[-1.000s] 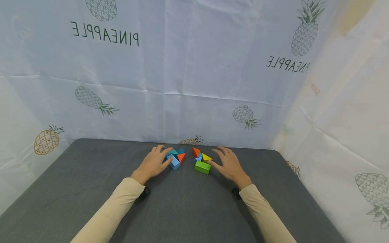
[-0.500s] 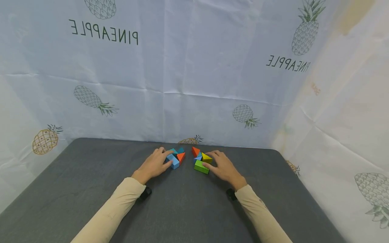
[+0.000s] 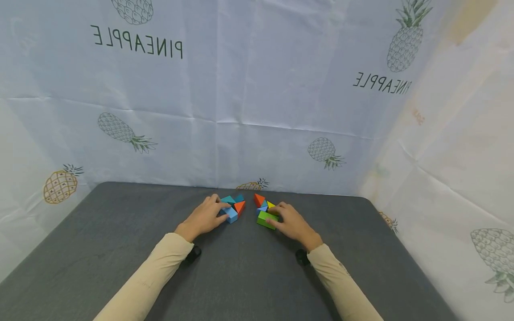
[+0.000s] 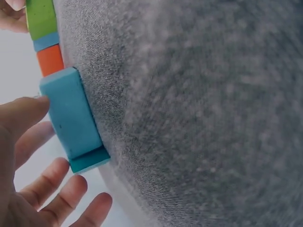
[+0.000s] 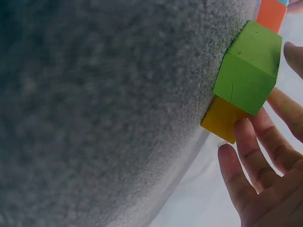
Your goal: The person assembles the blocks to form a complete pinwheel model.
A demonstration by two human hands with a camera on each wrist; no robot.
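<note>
My left hand [image 3: 202, 217] pinches a light blue rectangular block [image 3: 232, 218] between thumb and index finger; its other fingers are spread behind in the left wrist view. Against that block lie a teal block [image 3: 227, 199] and an orange triangular block [image 3: 239, 207]. My right hand [image 3: 296, 226] reaches round a green rectangular block [image 3: 263, 218], its thumb [image 5: 294, 56] close beside the block with a narrow gap. The index finger passes behind the green block. Two other fingertips are right at a yellow triangular block [image 5: 225, 118], partly hidden by the green one.
A darker teal block [image 3: 239, 198] sits behind the left group. An orange-red block [image 3: 259, 200] and a small blue triangular block [image 3: 261, 209] belong to the right group. The dark grey table [image 3: 249, 272] ends at a pineapple-print curtain [image 3: 257, 89].
My right hand has moved left and inward over the green and yellow blocks. My left thumb and index finger have drawn closer round the light blue block. The blocks stay in place.
</note>
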